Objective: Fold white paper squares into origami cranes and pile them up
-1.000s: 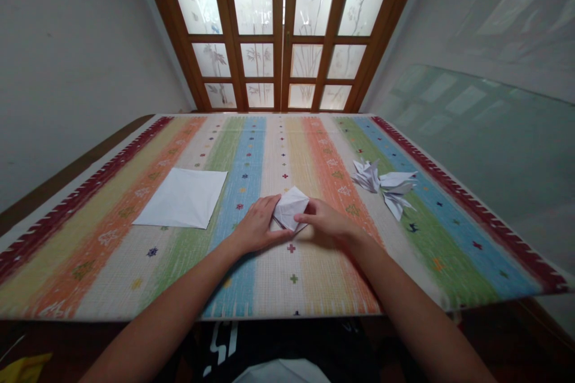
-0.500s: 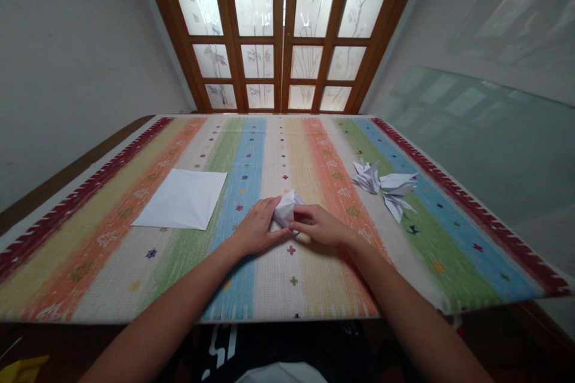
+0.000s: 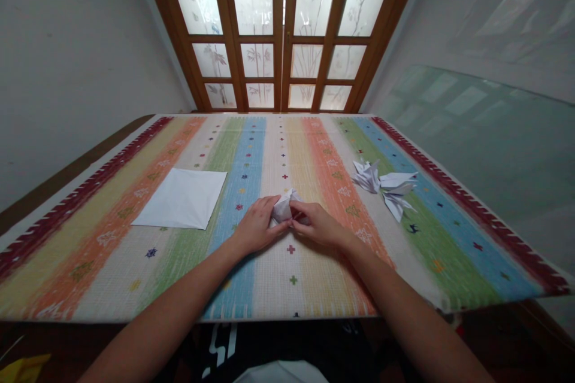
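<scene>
A folded white paper piece [image 3: 283, 208] sits at the middle of the table, pinched between both hands. My left hand [image 3: 259, 225] grips its left side, and my right hand [image 3: 317, 225] presses on its right side. The fingers of the two hands nearly meet and hide its lower part. Left of my left hand lies a flat square of white paper [image 3: 182, 198], untouched. Several white origami figures [image 3: 384, 188] rest in a small cluster to the right of my right hand.
A striped woven cloth [image 3: 287, 287] with a dark red border covers the table. Wooden-framed frosted glass doors [image 3: 283, 48] stand beyond it, with a glass pane [image 3: 476, 149] on the right. A yellow object [image 3: 22, 365] lies low at the left.
My hands have moved closer together. The paper piece has been pressed narrower between them, and less of it shows. The flat square and the origami figures have not moved.
</scene>
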Action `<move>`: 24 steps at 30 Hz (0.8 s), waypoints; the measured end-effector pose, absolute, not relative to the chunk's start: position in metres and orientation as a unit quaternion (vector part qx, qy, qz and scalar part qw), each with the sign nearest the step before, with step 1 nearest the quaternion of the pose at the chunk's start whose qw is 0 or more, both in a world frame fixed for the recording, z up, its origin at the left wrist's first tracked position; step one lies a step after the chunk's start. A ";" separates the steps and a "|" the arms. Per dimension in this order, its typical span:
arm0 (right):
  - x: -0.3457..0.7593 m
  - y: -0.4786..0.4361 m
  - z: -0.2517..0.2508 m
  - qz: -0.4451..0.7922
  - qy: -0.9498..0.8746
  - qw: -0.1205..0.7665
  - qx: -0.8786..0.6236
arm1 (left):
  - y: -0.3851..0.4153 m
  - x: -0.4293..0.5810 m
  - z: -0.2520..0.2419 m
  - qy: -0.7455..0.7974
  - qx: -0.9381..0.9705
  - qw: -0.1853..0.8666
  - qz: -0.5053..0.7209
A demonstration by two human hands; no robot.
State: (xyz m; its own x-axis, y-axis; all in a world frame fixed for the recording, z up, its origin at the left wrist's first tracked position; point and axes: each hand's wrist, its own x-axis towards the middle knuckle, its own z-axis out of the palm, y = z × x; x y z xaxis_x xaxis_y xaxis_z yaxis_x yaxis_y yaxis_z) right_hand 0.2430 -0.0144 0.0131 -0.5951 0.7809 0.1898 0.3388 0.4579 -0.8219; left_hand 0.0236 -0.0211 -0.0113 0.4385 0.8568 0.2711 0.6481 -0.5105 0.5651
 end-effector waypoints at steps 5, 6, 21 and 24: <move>0.238 -0.014 0.010 0.346 -0.811 0.289 -0.373 | -0.021 0.025 -0.011 0.458 0.821 0.197 0.276; 0.238 -0.014 0.010 0.338 -0.812 0.292 -0.375 | -0.021 0.025 -0.011 0.460 0.820 0.197 0.277; 0.247 -0.009 0.005 0.344 -0.792 0.309 -0.397 | -0.022 0.026 -0.008 0.474 0.820 0.188 0.260; 0.244 -0.008 0.003 0.308 -0.796 0.319 -0.412 | -0.023 0.026 -0.009 0.473 0.825 0.179 0.254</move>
State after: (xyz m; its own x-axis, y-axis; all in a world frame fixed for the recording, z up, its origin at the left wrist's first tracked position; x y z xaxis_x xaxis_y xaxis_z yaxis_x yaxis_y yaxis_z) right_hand 0.2442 -0.0082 0.0026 -0.4559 0.8530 0.2542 0.4595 0.4702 -0.7535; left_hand 0.0261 -0.0225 -0.0095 0.4242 0.8706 0.2492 0.6892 -0.4889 0.5347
